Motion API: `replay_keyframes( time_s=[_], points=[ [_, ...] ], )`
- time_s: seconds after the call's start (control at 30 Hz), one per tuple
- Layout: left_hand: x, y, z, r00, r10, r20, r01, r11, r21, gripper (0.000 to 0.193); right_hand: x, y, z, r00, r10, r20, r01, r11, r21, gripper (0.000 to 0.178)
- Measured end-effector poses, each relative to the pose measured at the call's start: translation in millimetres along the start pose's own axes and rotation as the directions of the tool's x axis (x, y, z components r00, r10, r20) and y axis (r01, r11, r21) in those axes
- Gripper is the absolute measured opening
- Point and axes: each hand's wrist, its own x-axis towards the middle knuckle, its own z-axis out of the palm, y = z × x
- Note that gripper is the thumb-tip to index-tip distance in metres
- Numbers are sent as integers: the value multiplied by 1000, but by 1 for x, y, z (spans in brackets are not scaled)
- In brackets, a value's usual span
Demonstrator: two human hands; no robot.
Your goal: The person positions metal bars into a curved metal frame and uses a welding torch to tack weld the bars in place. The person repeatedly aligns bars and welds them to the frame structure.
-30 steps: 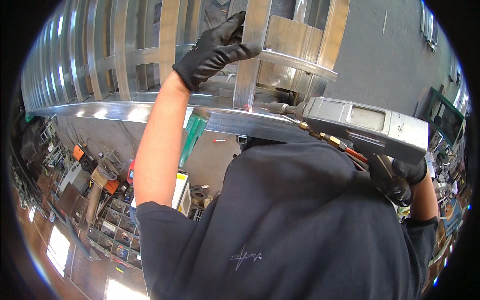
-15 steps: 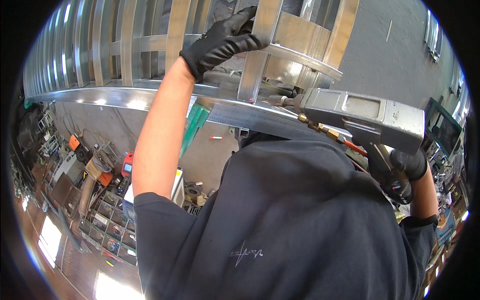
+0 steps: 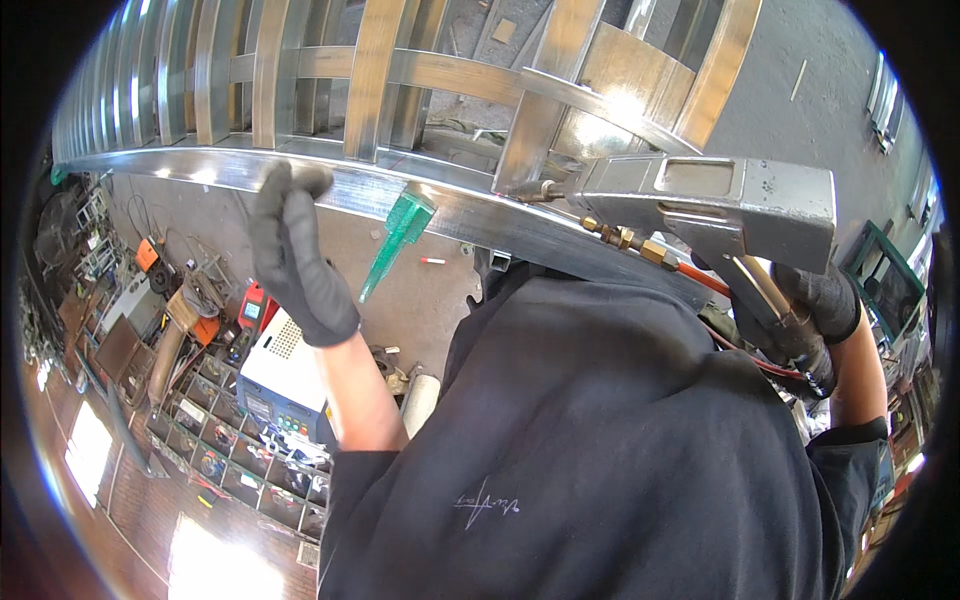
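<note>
Several fingers of the black-gloved right hand (image 3: pixel 824 296) are clamped on a welding gun (image 3: pixel 740 195); those of the left hand (image 3: pixel 303 265), slightly blurred, are extended and unclenched beside a bright metal rail (image 3: pixel 360 193). The gun's boxy, scuffed grey housing has a recessed side panel, with brass fittings (image 3: pixel 625 239) and an orange hose (image 3: pixel 704 279) below; its nozzle (image 3: pixel 543 190) ends near the foot of a metal slat (image 3: pixel 535 130), contact being unclear.

This is a metal workshop — a barred metal frame (image 3: pixel 370 85), hosed hand tool (image 3: pixel 700 190), white-topped machine (image 3: pixel 286 345) and compartmented rack (image 3: pixel 232 453) show it.
</note>
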Motion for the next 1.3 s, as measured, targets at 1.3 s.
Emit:
replay_keyframes(
  time_s=[1.3],
  points=[
    [-75,-42,-6,946,-317,-73,321,946,48,36,7,11,-27,984,-176,-4,167,941,-293,26]
  ],
)
